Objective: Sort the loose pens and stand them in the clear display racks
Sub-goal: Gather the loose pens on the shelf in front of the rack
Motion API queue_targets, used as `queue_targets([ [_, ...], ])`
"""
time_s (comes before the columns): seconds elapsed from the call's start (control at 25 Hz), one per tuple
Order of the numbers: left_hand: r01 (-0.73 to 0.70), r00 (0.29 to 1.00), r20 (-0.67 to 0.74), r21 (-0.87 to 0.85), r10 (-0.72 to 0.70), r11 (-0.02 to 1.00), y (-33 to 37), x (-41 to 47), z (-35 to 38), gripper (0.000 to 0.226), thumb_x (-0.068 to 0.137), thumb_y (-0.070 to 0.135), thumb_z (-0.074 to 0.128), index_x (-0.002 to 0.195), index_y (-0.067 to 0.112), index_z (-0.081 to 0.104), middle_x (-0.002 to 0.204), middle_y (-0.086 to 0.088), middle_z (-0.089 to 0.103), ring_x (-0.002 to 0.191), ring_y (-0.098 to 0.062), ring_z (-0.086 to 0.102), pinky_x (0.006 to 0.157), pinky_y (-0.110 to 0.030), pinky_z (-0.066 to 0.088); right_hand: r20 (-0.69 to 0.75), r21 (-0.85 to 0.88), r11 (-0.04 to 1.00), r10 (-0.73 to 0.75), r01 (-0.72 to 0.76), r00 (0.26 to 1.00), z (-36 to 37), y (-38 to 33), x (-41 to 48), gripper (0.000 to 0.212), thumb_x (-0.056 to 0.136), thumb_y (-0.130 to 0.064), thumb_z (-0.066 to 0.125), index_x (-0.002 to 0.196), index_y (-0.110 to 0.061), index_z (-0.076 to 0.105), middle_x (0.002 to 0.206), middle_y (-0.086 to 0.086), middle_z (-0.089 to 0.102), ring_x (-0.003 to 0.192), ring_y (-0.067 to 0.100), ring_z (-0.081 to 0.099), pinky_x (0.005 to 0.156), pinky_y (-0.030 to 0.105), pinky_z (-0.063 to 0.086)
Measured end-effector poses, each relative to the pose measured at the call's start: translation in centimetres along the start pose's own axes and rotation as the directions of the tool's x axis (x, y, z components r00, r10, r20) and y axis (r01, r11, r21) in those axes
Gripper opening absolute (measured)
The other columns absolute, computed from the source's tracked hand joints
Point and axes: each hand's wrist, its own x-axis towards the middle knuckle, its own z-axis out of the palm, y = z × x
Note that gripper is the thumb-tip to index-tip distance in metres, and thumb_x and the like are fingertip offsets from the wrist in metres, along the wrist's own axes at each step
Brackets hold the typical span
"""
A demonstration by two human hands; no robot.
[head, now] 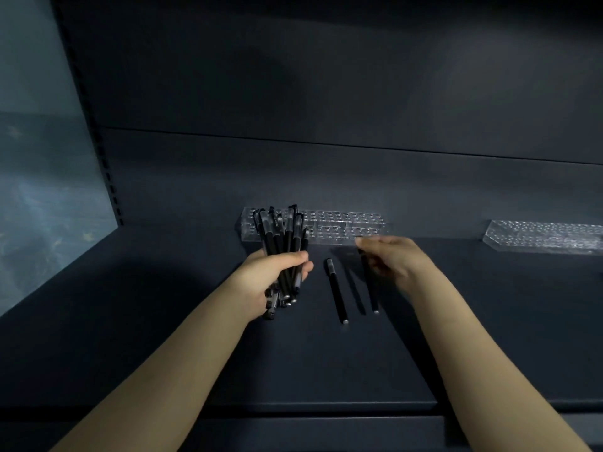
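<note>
Both clear racks (339, 228) look empty. Left hand (277, 272) grips a pen bundle (280, 233). Right hand (394, 259) pinches a single pen (372, 295); a loose pen (336, 288) awaits.

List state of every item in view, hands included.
left hand: grips pen bundle, tilted
right hand: blurred, fingers pinch single pen, held off shelf
loose pen: lying flat on shelf
centre rack: visible holes empty
right rack: visible holes empty, partly out of frame
</note>
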Motion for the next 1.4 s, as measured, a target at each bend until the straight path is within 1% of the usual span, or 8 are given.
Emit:
queue_targets([
  [0.2, -0.031, 1.0, 0.0, -0.032, 0.031, 0.999, -0.1, -0.1, 0.2, 0.01, 0.086, 0.004, 0.069, 0.092, -0.004, 0.071, 0.085, -0.014, 0.072, 0.073, -0.017, 0.07, 0.071, -0.023, 0.06, -0.035, -0.095, 0.995, 0.022, -0.025, 0.999, 1.4, 1.4, 0.9, 0.028, 0.076, -0.016, 0.08, 0.094, 0.002, 0.07, 0.09, 0.006, 0.071, 0.074, 0.015, 0.066, 0.058, 0.021, 0.054],
  [0.4, -0.021, 1.0, -0.021, 0.081, 0.023, 0.996, -0.3, -0.5, 0.1, 0.01, 0.085, 0.015, 0.072, 0.093, 0.01, 0.077, 0.093, -0.006, 0.077, 0.086, -0.014, 0.073, 0.07, -0.027, 0.056, -0.085, -0.297, 0.955, -0.024, -0.002, 0.996, 2.3, 2.0, 1.4, 0.031, 0.074, -0.029, 0.082, 0.082, -0.002, 0.069, 0.078, 0.007, 0.069, 0.062, 0.018, 0.068, 0.074, 0.033, 0.06],
  [0.52, -0.069, 0.998, -0.012, 0.064, 0.069, 0.996, 0.0, -0.8, 1.0, 0.009, 0.086, 0.012, 0.071, 0.094, 0.009, 0.075, 0.096, -0.005, 0.077, 0.088, -0.013, 0.072, 0.072, -0.027, 0.056, 0.0, -0.112, 0.992, -0.06, 0.059, 0.998, 2.0, 0.9, -0.2, 0.027, 0.084, -0.032, 0.072, 0.076, -0.007, 0.067, 0.076, 0.007, 0.066, 0.064, 0.016, 0.061, 0.068, 0.025, 0.057],
  [0.68, -0.125, 0.989, 0.079, 0.03, 0.123, 0.992, 0.0, -1.5, 4.6, 0.012, 0.088, 0.006, 0.067, 0.099, 0.004, 0.071, 0.099, -0.01, 0.076, 0.085, -0.015, 0.073, 0.066, -0.023, 0.058, 0.258, 0.245, 0.967, -0.136, 0.071, 0.957, 0.4, -1.2, -2.4, 0.025, 0.091, -0.028, 0.063, 0.101, -0.005, 0.068, 0.085, 0.005, 0.071, 0.07, 0.012, 0.063, 0.075, 0.026, 0.052],
  [0.76, -0.135, 0.984, 0.126, 0.043, 0.129, 0.99, -0.3, -1.6, 7.3, 0.01, 0.087, 0.006, 0.068, 0.096, 0.006, 0.073, 0.097, -0.011, 0.076, 0.086, -0.017, 0.073, 0.071, -0.027, 0.059, 0.285, 0.362, 0.93, -0.172, 0.061, 0.943, -1.4, -1.9, -2.8, 0.03, 0.09, -0.019, 0.065, 0.111, 0.003, 0.063, 0.084, 0.01, 0.069, 0.065, 0.014, 0.063, 0.079, 0.032, 0.05],
  [1.08, -0.046, 0.997, 0.066, -0.059, 0.05, 0.997, -3.2, 1.5, 22.8, 0.007, 0.084, 0.005, 0.072, 0.087, -0.001, 0.07, 0.075, -0.011, 0.074, 0.075, -0.019, 0.073, 0.064, -0.029, 0.061, -0.027, 0.407, 0.902, -0.146, 0.144, 0.989, -21.6, -2.0, 0.3, 0.006, 0.092, -0.01, 0.059, 0.092, -0.011, 0.065, 0.067, -0.003, 0.067, 0.056, 0.004, 0.059, 0.052, 0.012, 0.049],
  [1.24, -0.02, 0.996, 0.092, -0.014, 0.021, 1.0, -7.0, 3.7, 34.0, 0.007, 0.087, 0.011, 0.07, 0.088, 0.004, 0.07, 0.078, -0.006, 0.076, 0.07, -0.014, 0.072, 0.063, -0.028, 0.058, -0.135, 0.186, 0.978, -0.071, 0.096, 0.988, -35.5, 0.9, 3.0, 0.006, 0.088, -0.009, 0.065, 0.082, -0.009, 0.064, 0.071, 0.002, 0.065, 0.062, 0.008, 0.057, 0.049, 0.011, 0.049],
  [1.4, -0.011, 0.994, 0.108, 0.052, 0.005, 0.999, -10.5, 5.4, 43.6, 0.008, 0.089, 0.015, 0.069, 0.094, 0.01, 0.068, 0.082, 0.001, 0.077, 0.076, -0.009, 0.072, 0.085, -0.031, 0.055, -0.206, -0.087, 0.995, -0.069, 0.052, 0.976, -46.8, 3.5, 5.4, 0.007, 0.085, -0.006, 0.068, 0.092, -0.004, 0.068, 0.077, 0.009, 0.061, 0.064, 0.014, 0.055, 0.049, 0.015, 0.048],
])
